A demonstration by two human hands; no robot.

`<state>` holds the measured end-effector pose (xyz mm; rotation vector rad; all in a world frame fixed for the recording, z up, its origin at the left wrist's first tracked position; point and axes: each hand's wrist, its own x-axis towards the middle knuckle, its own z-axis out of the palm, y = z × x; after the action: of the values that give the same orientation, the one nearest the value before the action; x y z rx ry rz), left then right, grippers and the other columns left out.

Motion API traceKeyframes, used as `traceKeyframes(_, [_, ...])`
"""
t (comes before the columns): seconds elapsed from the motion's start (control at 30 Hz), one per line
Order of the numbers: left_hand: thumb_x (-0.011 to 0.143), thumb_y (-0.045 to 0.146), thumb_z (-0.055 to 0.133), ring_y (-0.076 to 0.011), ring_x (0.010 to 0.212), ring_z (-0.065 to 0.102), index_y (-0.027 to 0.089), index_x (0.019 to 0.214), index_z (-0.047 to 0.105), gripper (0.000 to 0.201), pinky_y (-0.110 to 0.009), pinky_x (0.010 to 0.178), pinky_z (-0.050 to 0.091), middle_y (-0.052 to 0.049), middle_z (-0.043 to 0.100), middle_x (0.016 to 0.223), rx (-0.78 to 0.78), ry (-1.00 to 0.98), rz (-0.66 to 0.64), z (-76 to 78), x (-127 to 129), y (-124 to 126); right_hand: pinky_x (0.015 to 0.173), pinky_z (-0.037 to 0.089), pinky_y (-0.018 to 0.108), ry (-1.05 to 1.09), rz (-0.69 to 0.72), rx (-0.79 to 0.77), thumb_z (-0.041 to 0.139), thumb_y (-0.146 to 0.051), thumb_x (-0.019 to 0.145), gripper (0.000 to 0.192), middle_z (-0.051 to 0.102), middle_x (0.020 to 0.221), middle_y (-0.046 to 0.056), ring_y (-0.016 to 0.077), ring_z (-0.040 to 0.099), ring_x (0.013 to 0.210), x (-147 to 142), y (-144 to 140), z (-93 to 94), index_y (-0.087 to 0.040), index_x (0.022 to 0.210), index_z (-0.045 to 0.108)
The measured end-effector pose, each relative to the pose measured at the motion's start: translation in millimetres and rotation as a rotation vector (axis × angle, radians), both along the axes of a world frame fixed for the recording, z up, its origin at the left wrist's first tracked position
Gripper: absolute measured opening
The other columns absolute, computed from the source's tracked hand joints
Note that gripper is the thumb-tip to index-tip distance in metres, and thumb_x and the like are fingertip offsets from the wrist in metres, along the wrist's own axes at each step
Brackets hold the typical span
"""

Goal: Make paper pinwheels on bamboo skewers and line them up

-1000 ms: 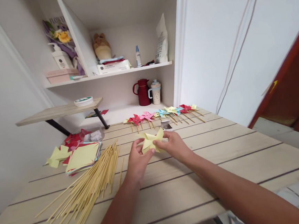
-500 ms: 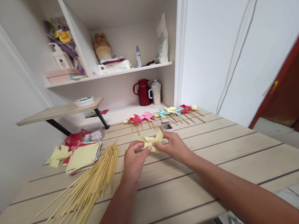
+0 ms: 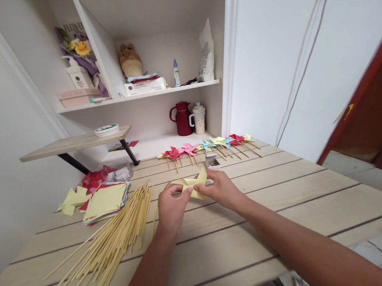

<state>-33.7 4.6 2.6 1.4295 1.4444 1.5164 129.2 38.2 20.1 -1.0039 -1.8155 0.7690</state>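
**A:** ok so compared with a second ago, the yellow paper pinwheel (image 3: 193, 184) has dropped lower and flattened out. Before, it was held up and tilted so you could see the blades; now it's down close over the wooden table (image 3: 282, 206), more edge-on. Both hands came down with it, otherwise nothing on the table moved.

**B:** yeah same read. The left hand (image 3: 171, 206) has its fingers curled and pinches the near-left edge of the pinwheel between thumb and fingertips. The right hand (image 3: 219, 188) comes in from the right, thumb on top of the paper, fingers tucked under, so pinching too. Forearms angle in from the bottom of the view and meet at the paper.

**A:** around it: bundle of bamboo sticks (image 3: 115, 239) just left of the left hand, stack of paper squares (image 3: 104, 200) further left, row of finished pinwheels (image 3: 207, 147) at the back edge.

**B:** and a small clear box (image 3: 212, 160) right behind the right hand.
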Motion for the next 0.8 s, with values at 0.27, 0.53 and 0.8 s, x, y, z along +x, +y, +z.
traceKeyframes(0.27, [0.067, 0.031, 0.075, -0.0196, 0.083, 0.065, 0.019, 0.073, 0.077, 0.013, -0.029, 0.074, 0.049, -0.005, 0.067, 0.09, 0.033, -0.081, 0.04, -8.7, 0, 5, 0.075, 0.046, 0.03, 0.001, -0.021, -0.067, 0.065, -0.029, 0.074, 0.017, 0.073, 0.087, 0.006, 0.0229, 0.065, 0.083, -6, 4, -4.9, -0.015, 0.08, 0.073])
traceKeyframes(0.53, [0.058, 0.028, 0.081, -0.019, 0.073, 0.065, 0.015, 0.07, 0.076, 0.018, -0.028, 0.067, 0.048, -0.006, 0.071, 0.078, -0.121, -0.258, 0.099, -8.9, -6, 6, 0.075, 0.045, 0.031, -0.037, -0.077, 0.006, 0.064, -0.037, 0.078, 0.02, 0.071, 0.08, 0.004, 0.0223, 0.063, 0.081, -2, 9, -4.8, -0.019, 0.069, 0.067])
traceKeyframes(0.8, [0.05, 0.024, 0.086, -0.0209, 0.069, 0.067, 0.014, 0.07, 0.073, 0.026, -0.033, 0.07, 0.049, -0.003, 0.069, 0.064, -0.22, -0.355, 0.203, -7.8, -15, 9, 0.072, 0.045, 0.031, 0.083, -0.213, -0.022, 0.063, -0.044, 0.079, 0.027, 0.072, 0.081, 0.004, 0.0209, 0.064, 0.079, 42, 29, 3.2, -0.019, 0.076, 0.07])
